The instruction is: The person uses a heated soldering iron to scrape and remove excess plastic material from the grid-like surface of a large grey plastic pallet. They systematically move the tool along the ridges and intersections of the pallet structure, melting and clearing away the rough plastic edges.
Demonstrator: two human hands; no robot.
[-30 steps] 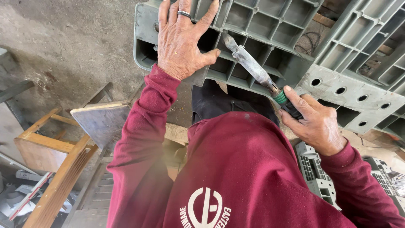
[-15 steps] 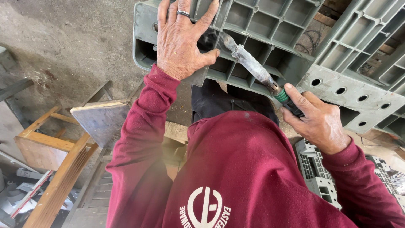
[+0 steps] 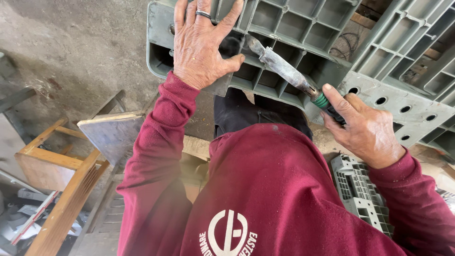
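**Metal tool held against a grey plastic pallet**

A grey plastic pallet (image 3: 303, 28) is seen tilted up in front of the person, its ribbed underside of square cells turned toward the camera. The left hand (image 3: 201, 45) is laid flat on the pallet near its left corner, fingers spread and released, grasping nothing; the thumb is stretched along a rib toward the tool, and a dark ring is worn on one finger.

A worn metal tool (image 3: 279, 66) is clasped by the right hand (image 3: 367, 130). Only its handle end (banded in green) is enclosed by the clenched fingers (image 3: 336, 102), with the index finger laid along the top of the grip. From there the shaft is slanted up and to the left, well clear of the fingers, and its tip is set in among the ribs just beside the left thumb; whether the tip actually touches the plastic cannot be told.

A second grey pallet (image 3: 407, 61) with round holes is leaned behind the right hand. A smaller grey plastic piece (image 3: 358, 189) is seen lying below the right wrist. A wooden frame (image 3: 57, 166) is stood on the concrete floor (image 3: 76, 52) at the lower left. Both arms are covered by dark red sleeves.
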